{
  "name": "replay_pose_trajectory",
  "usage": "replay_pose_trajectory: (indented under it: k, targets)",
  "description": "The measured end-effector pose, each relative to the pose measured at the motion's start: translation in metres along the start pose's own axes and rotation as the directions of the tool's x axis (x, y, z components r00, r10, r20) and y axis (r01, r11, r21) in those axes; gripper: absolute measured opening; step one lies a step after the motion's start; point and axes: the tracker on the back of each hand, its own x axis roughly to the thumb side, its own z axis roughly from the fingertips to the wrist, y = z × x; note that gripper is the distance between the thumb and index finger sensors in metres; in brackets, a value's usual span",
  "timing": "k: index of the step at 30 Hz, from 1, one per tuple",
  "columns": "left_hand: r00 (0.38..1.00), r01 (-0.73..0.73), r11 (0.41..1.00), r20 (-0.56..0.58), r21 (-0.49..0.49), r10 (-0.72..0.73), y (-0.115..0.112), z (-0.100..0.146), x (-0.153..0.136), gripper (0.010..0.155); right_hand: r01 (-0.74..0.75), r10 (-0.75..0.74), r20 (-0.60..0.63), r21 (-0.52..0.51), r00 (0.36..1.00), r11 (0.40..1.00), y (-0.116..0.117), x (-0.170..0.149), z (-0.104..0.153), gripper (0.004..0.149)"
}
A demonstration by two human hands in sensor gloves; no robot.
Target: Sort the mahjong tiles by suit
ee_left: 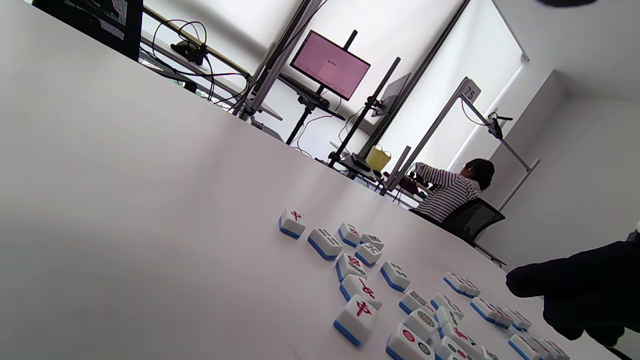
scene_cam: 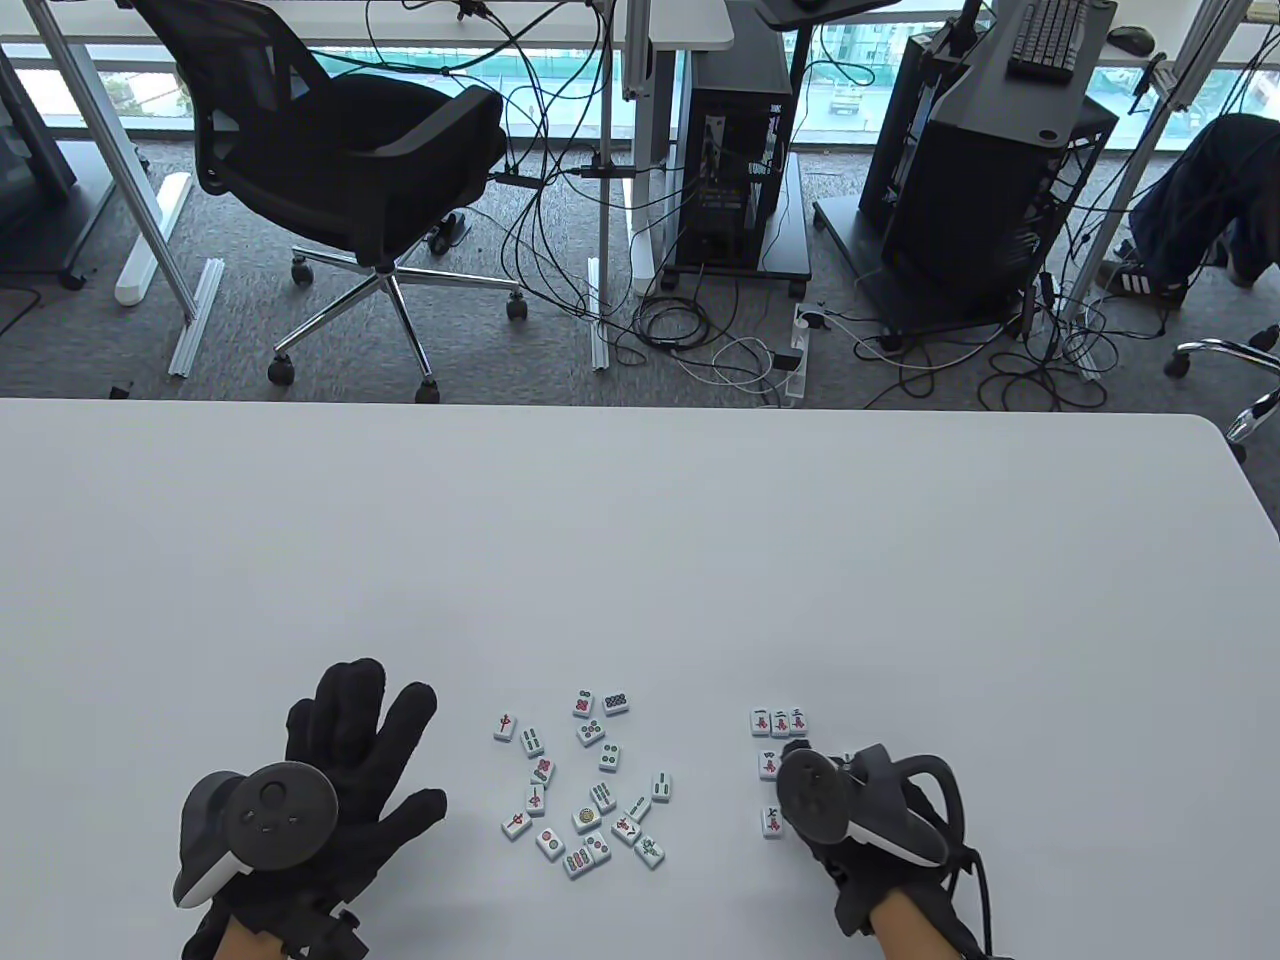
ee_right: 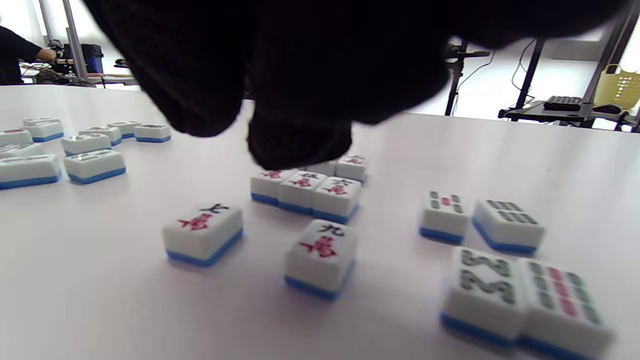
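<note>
Sorting looks less than half done. Near the table's (scene_cam: 640, 560) front edge, a loose pile of unsorted tiles (scene_cam: 585, 785) lies face up in the middle, roughly 19 of them with circle, bamboo and red-marked faces mixed together. Towards the right end of that edge sit the sorted character tiles (scene_cam: 780, 722): 3 touching in a row, 2 more just nearer the front edge. The right wrist view also shows 4 bamboo tiles (ee_right: 500, 250) in a separate cluster beside them.

The left hand (scene_cam: 330, 780) rests flat and released, fingers spread, left of the pile. The right hand (scene_cam: 860, 810) hovers over the character group; whether it holds a tile cannot be told.
</note>
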Motion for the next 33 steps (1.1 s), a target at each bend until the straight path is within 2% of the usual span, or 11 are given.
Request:
replay_pose_trajectory:
  k: [4, 7, 14, 16, 26, 29, 33]
  targets:
    - [1.0, -0.001, 1.0, 0.005, 0.001, 0.001, 0.0, 0.0, 0.001, 0.082, -0.054, 0.05, 0.115, 0.03, 0.992, 0.998, 0.006, 0.043, -0.026, 0.059]
    - [1.0, -0.001, 1.0, 0.01, 0.0, 0.001, 0.0, 0.0, 0.001, 0.082, -0.085, 0.073, 0.149, 0.079, 0.986, 0.993, 0.011, 0.067, -0.041, 0.061]
    - [1.0, -0.004, 1.0, 0.015, -0.003, 0.004, -0.001, 0.0, 0.002, 0.082, -0.18, 0.153, 0.168, 0.159, 0.974, 0.971, 0.02, 0.088, -0.063, 0.066]
    - [1.0, -0.001, 1.0, 0.013, -0.006, 0.001, -0.001, 0.0, 0.002, 0.082, -0.197, 0.163, 0.18, 0.19, 0.97, 0.962, 0.023, 0.089, -0.066, 0.064]
    - [1.0, 0.002, 1.0, 0.008, -0.01, -0.001, -0.001, 0.0, 0.002, 0.082, -0.119, 0.093, 0.187, 0.133, 0.978, 0.984, 0.023, 0.083, -0.07, 0.058]
    - [1.0, 0.0, 1.0, 0.007, -0.007, 0.0, -0.001, 0.0, 0.002, 0.082, -0.08, 0.061, 0.157, 0.116, 0.986, 0.99, 0.014, 0.069, -0.069, 0.057]
    - [1.0, -0.007, 1.0, 0.003, 0.002, 0.007, 0.001, 0.0, 0.001, 0.082, -0.025, 0.022, 0.031, 0.095, 0.999, 0.995, -0.013, 0.026, -0.068, 0.056]
